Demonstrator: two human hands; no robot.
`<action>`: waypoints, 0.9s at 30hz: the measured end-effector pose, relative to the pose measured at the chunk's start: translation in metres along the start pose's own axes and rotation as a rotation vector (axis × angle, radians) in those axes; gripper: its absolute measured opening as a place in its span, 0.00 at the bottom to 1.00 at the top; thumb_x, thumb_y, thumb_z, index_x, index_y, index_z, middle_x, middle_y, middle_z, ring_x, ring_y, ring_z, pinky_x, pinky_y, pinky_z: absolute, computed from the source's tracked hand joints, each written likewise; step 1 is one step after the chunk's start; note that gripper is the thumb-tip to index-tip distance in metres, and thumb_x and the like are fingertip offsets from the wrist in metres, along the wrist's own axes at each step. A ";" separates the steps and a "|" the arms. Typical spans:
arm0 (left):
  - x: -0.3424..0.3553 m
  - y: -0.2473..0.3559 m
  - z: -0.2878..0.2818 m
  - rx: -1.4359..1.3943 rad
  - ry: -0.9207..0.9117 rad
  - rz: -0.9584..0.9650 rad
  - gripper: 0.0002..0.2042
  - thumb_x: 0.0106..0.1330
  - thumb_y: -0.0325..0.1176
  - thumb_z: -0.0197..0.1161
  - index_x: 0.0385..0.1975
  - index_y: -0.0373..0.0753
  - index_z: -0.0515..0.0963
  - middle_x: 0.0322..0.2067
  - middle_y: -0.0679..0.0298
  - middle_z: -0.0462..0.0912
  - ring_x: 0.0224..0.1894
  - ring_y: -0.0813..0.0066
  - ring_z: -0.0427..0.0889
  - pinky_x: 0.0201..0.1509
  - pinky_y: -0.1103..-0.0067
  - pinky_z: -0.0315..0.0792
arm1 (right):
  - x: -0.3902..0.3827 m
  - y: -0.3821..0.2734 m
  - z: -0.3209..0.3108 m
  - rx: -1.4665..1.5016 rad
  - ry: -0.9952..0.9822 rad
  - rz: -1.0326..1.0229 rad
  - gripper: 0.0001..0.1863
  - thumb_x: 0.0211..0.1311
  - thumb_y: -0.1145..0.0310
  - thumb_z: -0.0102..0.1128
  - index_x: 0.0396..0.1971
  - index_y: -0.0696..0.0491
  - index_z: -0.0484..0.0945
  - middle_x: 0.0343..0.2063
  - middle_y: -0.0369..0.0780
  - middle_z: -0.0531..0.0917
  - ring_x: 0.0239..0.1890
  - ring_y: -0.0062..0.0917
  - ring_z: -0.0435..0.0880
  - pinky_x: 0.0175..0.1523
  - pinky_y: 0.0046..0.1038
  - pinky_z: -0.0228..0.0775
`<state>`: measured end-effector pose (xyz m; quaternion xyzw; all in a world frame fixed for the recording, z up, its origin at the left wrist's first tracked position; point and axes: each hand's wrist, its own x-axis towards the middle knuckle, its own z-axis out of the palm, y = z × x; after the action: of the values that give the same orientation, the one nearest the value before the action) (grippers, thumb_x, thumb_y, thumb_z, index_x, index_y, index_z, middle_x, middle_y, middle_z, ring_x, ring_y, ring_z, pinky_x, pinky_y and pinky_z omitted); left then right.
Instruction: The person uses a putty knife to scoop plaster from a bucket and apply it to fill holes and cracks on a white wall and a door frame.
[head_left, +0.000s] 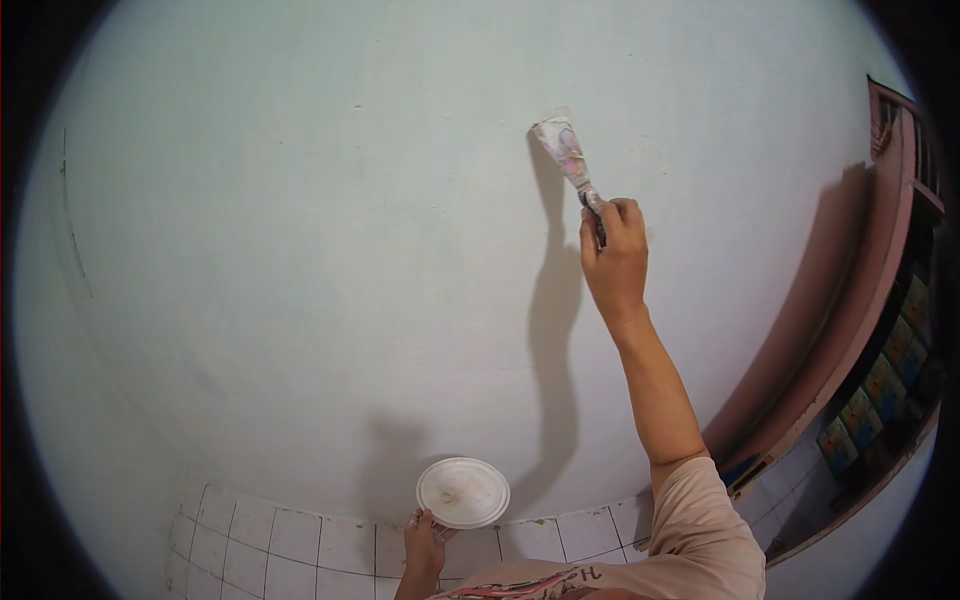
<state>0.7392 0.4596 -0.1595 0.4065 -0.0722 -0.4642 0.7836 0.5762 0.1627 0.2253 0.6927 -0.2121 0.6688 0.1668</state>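
My right hand (pixel 615 258) reaches up to the wall and is closed round the handle of a putty knife (pixel 564 148). The knife's blade is smeared with white and pinkish stains, and its broad edge meets the pale wall (pixel 340 260). Low in front of me, my left hand (pixel 424 548) grips the rim of a round white plastic lid (pixel 463 492). A small brownish smear marks the lid's upper face. The left fingers under the lid are hidden.
White square tiles (pixel 290 541) run along the bottom of the wall. To the right stand a reddish-brown frame (pixel 850 345) and colourful patterned panels (pixel 862 418). Small pits and a thin dark crack (pixel 70 215) mark the wall.
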 end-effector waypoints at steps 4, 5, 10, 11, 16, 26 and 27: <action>0.000 -0.001 -0.002 0.020 0.016 0.016 0.14 0.75 0.29 0.46 0.55 0.29 0.61 0.51 0.46 0.75 0.50 0.54 0.82 0.53 0.55 0.81 | -0.012 -0.003 0.006 0.022 -0.050 0.062 0.09 0.60 0.77 0.62 0.41 0.59 0.79 0.34 0.42 0.74 0.36 0.34 0.76 0.37 0.35 0.70; 0.001 -0.002 -0.004 0.006 0.021 0.023 0.14 0.75 0.29 0.46 0.55 0.29 0.61 0.51 0.46 0.75 0.50 0.54 0.82 0.53 0.55 0.81 | -0.021 -0.007 0.007 0.059 -0.063 0.048 0.09 0.60 0.77 0.63 0.40 0.60 0.79 0.34 0.43 0.74 0.35 0.34 0.76 0.37 0.35 0.71; 0.006 -0.011 -0.010 -0.004 0.024 0.023 0.13 0.76 0.30 0.46 0.54 0.30 0.62 0.50 0.47 0.76 0.49 0.55 0.83 0.51 0.56 0.82 | -0.038 -0.028 0.034 0.203 -0.055 -0.153 0.17 0.58 0.77 0.64 0.49 0.59 0.76 0.37 0.45 0.75 0.35 0.36 0.77 0.35 0.34 0.72; 0.008 -0.012 -0.013 -0.006 0.030 0.026 0.13 0.76 0.30 0.46 0.54 0.30 0.62 0.50 0.47 0.76 0.49 0.55 0.83 0.51 0.56 0.82 | -0.037 -0.035 0.041 0.251 -0.080 -0.176 0.20 0.59 0.78 0.63 0.52 0.58 0.75 0.37 0.45 0.75 0.36 0.37 0.77 0.36 0.35 0.72; 0.011 -0.016 -0.016 -0.039 0.042 0.052 0.11 0.75 0.30 0.47 0.51 0.31 0.63 0.50 0.48 0.77 0.49 0.55 0.83 0.50 0.56 0.82 | -0.014 -0.062 0.083 0.266 -0.067 -0.247 0.19 0.58 0.79 0.63 0.51 0.58 0.75 0.37 0.43 0.74 0.38 0.36 0.74 0.41 0.35 0.70; 0.026 -0.034 -0.047 -0.104 0.051 0.101 0.14 0.75 0.30 0.47 0.55 0.30 0.62 0.51 0.47 0.76 0.50 0.55 0.83 0.50 0.57 0.83 | -0.004 -0.065 0.131 0.182 0.002 -0.226 0.15 0.60 0.79 0.62 0.47 0.59 0.76 0.38 0.44 0.74 0.41 0.37 0.74 0.42 0.35 0.70; 0.027 -0.032 -0.049 -0.095 0.057 0.093 0.14 0.75 0.30 0.47 0.55 0.29 0.61 0.50 0.47 0.76 0.50 0.55 0.83 0.50 0.57 0.83 | -0.004 -0.065 0.132 0.180 0.004 -0.229 0.15 0.60 0.79 0.62 0.47 0.59 0.76 0.38 0.44 0.74 0.41 0.37 0.74 0.42 0.35 0.70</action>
<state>0.7565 0.4588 -0.2215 0.3784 -0.0465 -0.4184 0.8244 0.7225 0.1505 0.2186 0.7233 -0.0706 0.6629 0.1798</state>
